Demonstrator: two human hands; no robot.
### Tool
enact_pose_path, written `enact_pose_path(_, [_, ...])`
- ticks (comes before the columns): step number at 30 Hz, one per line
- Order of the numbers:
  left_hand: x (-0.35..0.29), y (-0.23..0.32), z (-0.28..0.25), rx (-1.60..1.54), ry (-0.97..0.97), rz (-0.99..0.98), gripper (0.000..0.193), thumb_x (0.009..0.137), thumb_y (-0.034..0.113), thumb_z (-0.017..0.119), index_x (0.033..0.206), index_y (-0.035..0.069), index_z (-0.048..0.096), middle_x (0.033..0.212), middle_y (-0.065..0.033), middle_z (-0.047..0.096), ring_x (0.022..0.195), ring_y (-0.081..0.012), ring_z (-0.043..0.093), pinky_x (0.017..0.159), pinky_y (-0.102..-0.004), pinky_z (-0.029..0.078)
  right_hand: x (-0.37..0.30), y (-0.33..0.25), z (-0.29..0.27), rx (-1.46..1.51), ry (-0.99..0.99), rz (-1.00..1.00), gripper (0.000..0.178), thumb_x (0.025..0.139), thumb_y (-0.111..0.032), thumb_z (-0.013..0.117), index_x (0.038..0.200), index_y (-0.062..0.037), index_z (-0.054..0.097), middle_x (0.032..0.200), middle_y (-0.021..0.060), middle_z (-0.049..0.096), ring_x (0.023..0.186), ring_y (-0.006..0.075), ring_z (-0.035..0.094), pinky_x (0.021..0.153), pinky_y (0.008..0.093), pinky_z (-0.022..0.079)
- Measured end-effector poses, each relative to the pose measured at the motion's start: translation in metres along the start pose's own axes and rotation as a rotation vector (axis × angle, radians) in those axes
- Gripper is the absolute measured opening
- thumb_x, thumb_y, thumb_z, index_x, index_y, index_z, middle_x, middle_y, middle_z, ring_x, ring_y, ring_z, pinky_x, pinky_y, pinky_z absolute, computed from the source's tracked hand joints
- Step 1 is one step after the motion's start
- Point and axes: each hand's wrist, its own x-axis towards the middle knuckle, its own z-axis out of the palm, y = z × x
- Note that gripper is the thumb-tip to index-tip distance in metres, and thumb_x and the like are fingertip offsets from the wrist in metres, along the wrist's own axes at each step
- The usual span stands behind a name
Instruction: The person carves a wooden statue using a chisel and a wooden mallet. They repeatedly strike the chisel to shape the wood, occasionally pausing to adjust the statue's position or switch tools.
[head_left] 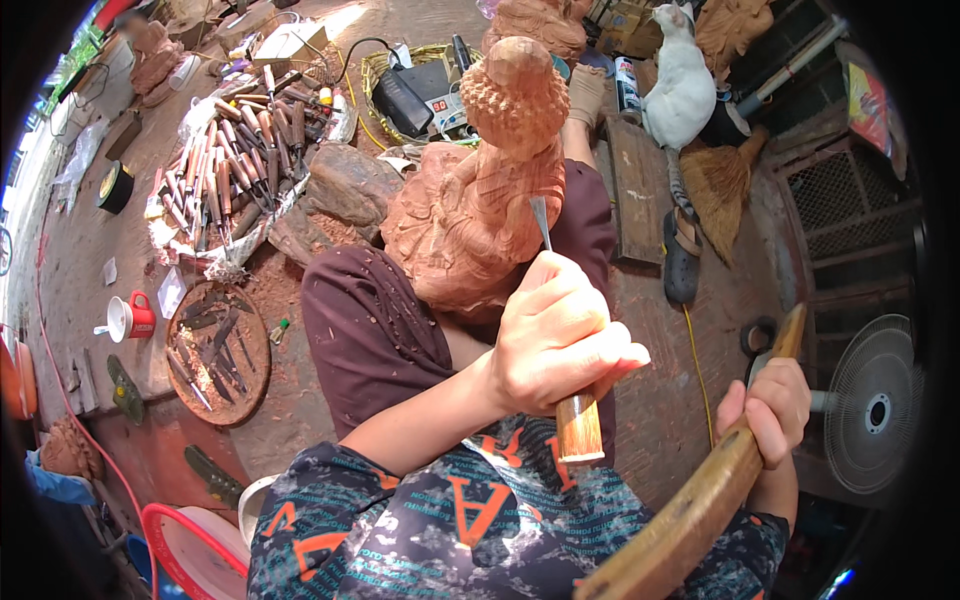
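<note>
My left hand [558, 335] is closed round a carving chisel [579, 432]. The wooden handle end sticks out below the fist, and the metal blade points up against the side of a reddish-brown wood carving [450, 225]. This carved figure has a knobbly, rounded head and draped folds, and it stands between my legs. Off to the right, my right hand [772, 412] grips a long, curved wooden club [690, 500], held apart from the chisel. The thick end of the club reaches toward the lower edge of the view.
Many wooden-handled chisels [235, 165] lie piled at the left. Below them, a round board [250, 385] carries several blades, near a red mug [130, 317]. A white cat [680, 85] sits at the back right. A fan [875, 412] stands at right, a sandal [682, 265] nearer.
</note>
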Motion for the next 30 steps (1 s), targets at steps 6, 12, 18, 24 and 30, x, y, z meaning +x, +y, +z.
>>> enact_pose_path(6, [-0.002,-0.004,0.003,0.001,0.012,0.01,0.02,0.071,0.014,0.077,0.071,0.005,0.059,0.062,-0.0018,0.042,0.057,-0.0214,0.045,0.056,-0.0343,0.035,0.001,-0.009,-0.006,-0.077,-0.054,0.048,0.041,0.07,0.011,0.065,0.105,-0.0022,0.05,0.07,0.0071,0.048,0.053,0.0207,0.047,0.045,0.0328,0.036])
enact_pose_path(12, [0.007,-0.004,-0.006,-0.008,-0.013,-0.025,0.017,0.073,0.012,0.076,0.07,0.006,0.06,0.059,-0.0018,0.042,0.054,-0.0202,0.044,0.056,-0.0335,0.035,0.012,-0.014,-0.009,-0.175,-0.136,0.107,0.037,0.07,0.011,0.065,0.102,-0.0031,0.05,0.069,0.0067,0.048,0.052,0.0205,0.046,0.044,0.033,0.036])
enact_pose_path(18, [0.006,-0.007,-0.006,-0.028,0.013,-0.022,0.018,0.072,0.012,0.076,0.068,0.005,0.06,0.058,-0.0018,0.043,0.052,-0.0198,0.045,0.054,-0.0328,0.034,0.013,-0.016,-0.007,-0.138,-0.069,0.079,0.039,0.068,0.013,0.064,0.1,-0.0031,0.05,0.071,0.0068,0.048,0.052,0.0209,0.048,0.045,0.0333,0.038])
enact_pose_path(24, [0.008,-0.005,-0.01,-0.031,-0.033,-0.044,0.017,0.071,0.013,0.076,0.069,0.005,0.061,0.06,-0.0012,0.045,0.052,-0.0184,0.046,0.055,-0.0322,0.035,0.007,-0.018,-0.003,-0.197,-0.157,0.104,0.038,0.067,0.01,0.068,0.098,-0.0034,0.052,0.073,0.0062,0.05,0.053,0.02,0.049,0.045,0.0322,0.037])
enact_pose_path(30, [0.008,-0.006,-0.012,-0.031,-0.038,-0.013,0.016,0.071,0.013,0.077,0.071,0.007,0.062,0.06,0.0004,0.044,0.052,-0.0171,0.046,0.057,-0.0331,0.038,-0.005,-0.022,0.008,-0.145,-0.1,0.152,0.039,0.066,0.011,0.067,0.099,-0.0048,0.052,0.071,0.0058,0.05,0.053,0.0195,0.05,0.045,0.0316,0.037])
